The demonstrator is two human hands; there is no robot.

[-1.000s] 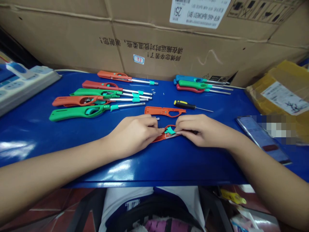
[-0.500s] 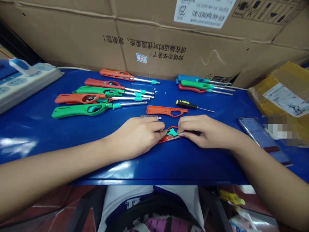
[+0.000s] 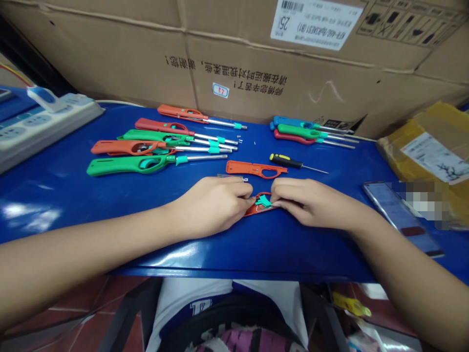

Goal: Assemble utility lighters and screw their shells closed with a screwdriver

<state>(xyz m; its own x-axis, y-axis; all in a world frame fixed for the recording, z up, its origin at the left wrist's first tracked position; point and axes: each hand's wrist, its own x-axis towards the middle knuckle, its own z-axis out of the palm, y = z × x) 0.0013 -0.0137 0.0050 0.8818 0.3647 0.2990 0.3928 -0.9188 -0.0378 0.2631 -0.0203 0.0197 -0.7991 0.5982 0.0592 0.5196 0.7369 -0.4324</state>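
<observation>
An orange lighter half-shell (image 3: 252, 211) lies on the blue table between my hands, its inside facing up. In it sit a green trigger (image 3: 263, 200) and a thin white wire. My left hand (image 3: 214, 205) is closed, thumb and fingers pinching the shell's left part. With thumb and forefinger together, my right hand (image 3: 302, 199) pinches at the shell's right end by the trigger; its fingertips cover what they grip. Beyond my left fingers is a clear part (image 3: 230, 176) with a metal tip, partly hidden. The other orange half-shell (image 3: 252, 169) lies just behind.
Several long-necked lighters (image 3: 132, 165) lie at the left, and more lighters (image 3: 298, 131) are stacked at the back right. A screwdriver (image 3: 286, 160) rests behind my right hand. A phone (image 3: 399, 215) and a taped parcel (image 3: 436, 156) are rightward; a power strip (image 3: 47, 122) is leftward.
The whole view has shifted slightly. Both hands keep their pinch on the orange half-shell, with only tiny finger movement at the green trigger.
</observation>
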